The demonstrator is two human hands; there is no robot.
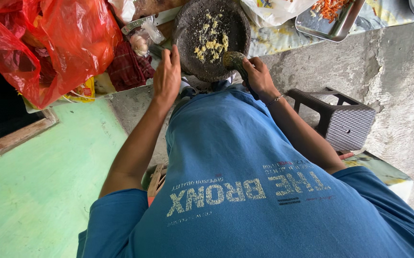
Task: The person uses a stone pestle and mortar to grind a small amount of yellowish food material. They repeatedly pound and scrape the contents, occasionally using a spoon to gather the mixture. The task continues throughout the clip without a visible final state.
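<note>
Centre of it all is the round stone mortar (pixel 211 38), dark and shallow, sitting at the edge of the work surface right in front of the person; pale yellow crushed bits (pixel 210 40) are scattered across its bowl, thickest toward the right; the stone pestle (pixel 234 61) rests on the near right rim, tilted inward, its head among the mash; the right hand (pixel 259 76) is wrapped tight round the pestle's handle, fingers closed on it, a thin bracelet at the wrist; the left hand (pixel 167 76) lies flat against the mortar's left rim, fingers together and extended, gripping nothing, most likely steadying the stone so it does not slide under the pressing. Further out: a few garlic bulbs (pixel 140 44) in a clear wrapper just left of the mortar; a big red plastic bag (pixel 49 43) beyond that; a metal tray (pixel 333 21) of shredded orange vegetable up to the right; a dark woven stool (pixel 343 122) beside the right forearm.
</note>
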